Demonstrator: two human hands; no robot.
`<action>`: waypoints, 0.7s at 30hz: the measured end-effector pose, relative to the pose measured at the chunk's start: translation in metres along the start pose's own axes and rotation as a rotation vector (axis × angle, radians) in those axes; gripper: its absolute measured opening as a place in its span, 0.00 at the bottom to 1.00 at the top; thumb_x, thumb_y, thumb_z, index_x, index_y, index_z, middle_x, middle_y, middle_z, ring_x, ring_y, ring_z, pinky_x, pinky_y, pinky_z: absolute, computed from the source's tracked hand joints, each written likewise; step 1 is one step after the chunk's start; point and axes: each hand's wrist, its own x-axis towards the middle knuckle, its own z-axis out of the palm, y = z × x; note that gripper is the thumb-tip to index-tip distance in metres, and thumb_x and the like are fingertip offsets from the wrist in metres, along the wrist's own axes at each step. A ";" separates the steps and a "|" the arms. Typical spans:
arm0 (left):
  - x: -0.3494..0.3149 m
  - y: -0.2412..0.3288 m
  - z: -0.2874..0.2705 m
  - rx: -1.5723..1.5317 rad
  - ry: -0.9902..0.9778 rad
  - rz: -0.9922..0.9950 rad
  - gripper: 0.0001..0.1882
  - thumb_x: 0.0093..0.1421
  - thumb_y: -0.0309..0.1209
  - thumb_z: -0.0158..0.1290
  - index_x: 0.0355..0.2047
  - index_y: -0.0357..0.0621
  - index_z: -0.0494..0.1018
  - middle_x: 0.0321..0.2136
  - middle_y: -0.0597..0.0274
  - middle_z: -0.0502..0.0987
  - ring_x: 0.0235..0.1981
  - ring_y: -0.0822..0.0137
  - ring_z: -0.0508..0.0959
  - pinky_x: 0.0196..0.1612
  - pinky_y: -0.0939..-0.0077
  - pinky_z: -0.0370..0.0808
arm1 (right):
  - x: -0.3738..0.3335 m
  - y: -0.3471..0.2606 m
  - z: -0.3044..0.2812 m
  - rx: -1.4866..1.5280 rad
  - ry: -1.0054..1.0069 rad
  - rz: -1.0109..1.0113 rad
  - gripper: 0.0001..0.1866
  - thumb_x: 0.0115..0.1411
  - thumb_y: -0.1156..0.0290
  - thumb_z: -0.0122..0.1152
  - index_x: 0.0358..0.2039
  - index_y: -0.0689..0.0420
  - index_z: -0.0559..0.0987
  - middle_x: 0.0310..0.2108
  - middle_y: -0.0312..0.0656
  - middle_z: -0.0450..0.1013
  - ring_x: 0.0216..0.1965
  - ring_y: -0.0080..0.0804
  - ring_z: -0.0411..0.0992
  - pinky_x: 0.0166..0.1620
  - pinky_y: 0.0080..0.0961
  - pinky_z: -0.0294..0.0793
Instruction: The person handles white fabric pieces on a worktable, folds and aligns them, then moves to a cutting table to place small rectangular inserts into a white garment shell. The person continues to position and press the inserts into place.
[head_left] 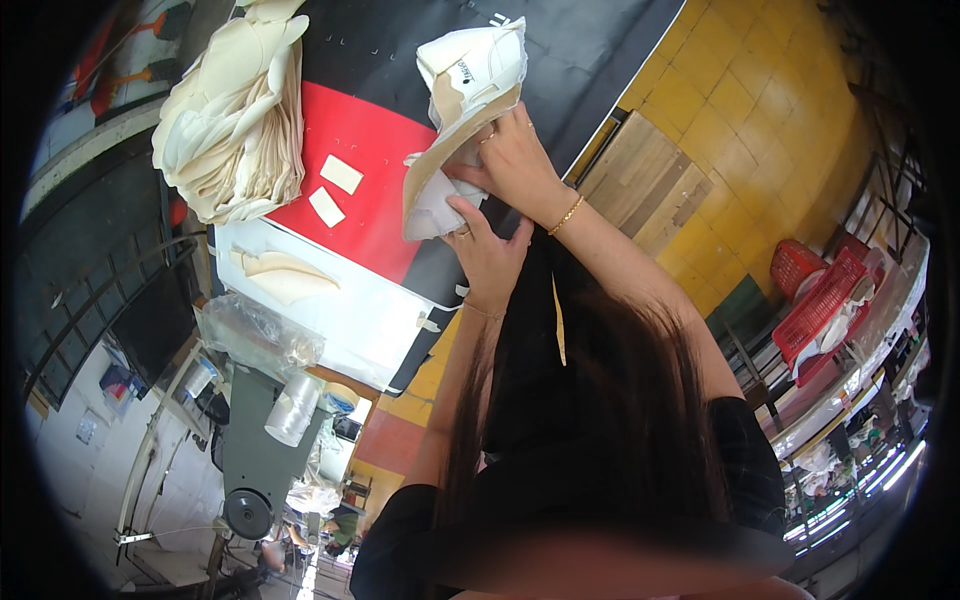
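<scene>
The person's left hand (487, 262) is partly closed at the lower end of a folded white and tan fabric piece (455, 135), fingers curled against it and holding it, thumb spread to the right; the right hand (527, 178), a gold-coloured bracelet at its wrist, grips the piece's right side, thumb reaching left into the fold. The piece is tilted above the tabletop, its lower end toward the left, with a tan band curving along its length, white panels on either side and small dark print near its upper end. On the left, a thick stack of cream fabric cutouts (235, 120) rests on the black-covered tabletop (365, 45), beside a glossy red panel (370, 225) bearing two small cream rectangular pieces (342, 174). Below these, loose curved cream cutouts (285, 277) lie on a white sheet (350, 330), near crumpled clear plastic (255, 330) and a grey-green metal machine (262, 445). To the right, yellow floor tiles (735, 60) surround a brown wooden board (650, 185), and red plastic baskets (820, 310) stand farther off.
</scene>
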 end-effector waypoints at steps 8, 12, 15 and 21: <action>0.004 0.002 -0.001 -0.025 0.063 -0.005 0.61 0.50 0.43 0.67 0.68 0.27 0.36 0.60 0.26 0.56 0.64 0.32 0.55 0.62 0.31 0.47 | 0.015 0.010 0.010 0.009 0.154 0.055 0.29 0.50 0.67 0.71 0.51 0.62 0.73 0.47 0.52 0.66 0.47 0.49 0.68 0.49 0.39 0.72; 0.006 -0.002 -0.001 -0.025 0.059 0.013 0.62 0.50 0.43 0.67 0.68 0.28 0.35 0.60 0.25 0.57 0.65 0.32 0.55 0.62 0.30 0.45 | 0.016 0.007 0.014 -0.029 0.212 0.076 0.27 0.49 0.68 0.71 0.49 0.61 0.74 0.45 0.50 0.67 0.45 0.48 0.69 0.48 0.39 0.72; 0.007 -0.002 0.000 -0.018 0.075 0.038 0.62 0.50 0.44 0.67 0.68 0.28 0.35 0.60 0.25 0.57 0.65 0.32 0.55 0.62 0.30 0.45 | 0.011 0.003 0.006 0.028 0.132 0.060 0.30 0.47 0.67 0.73 0.51 0.59 0.74 0.46 0.49 0.67 0.47 0.48 0.68 0.50 0.40 0.71; 0.005 0.000 0.000 -0.021 0.054 0.032 0.62 0.51 0.43 0.67 0.68 0.27 0.34 0.60 0.25 0.58 0.64 0.31 0.55 0.62 0.30 0.46 | 0.004 0.003 -0.008 -0.022 -0.099 0.029 0.34 0.47 0.66 0.72 0.56 0.55 0.73 0.51 0.50 0.64 0.52 0.49 0.63 0.54 0.39 0.70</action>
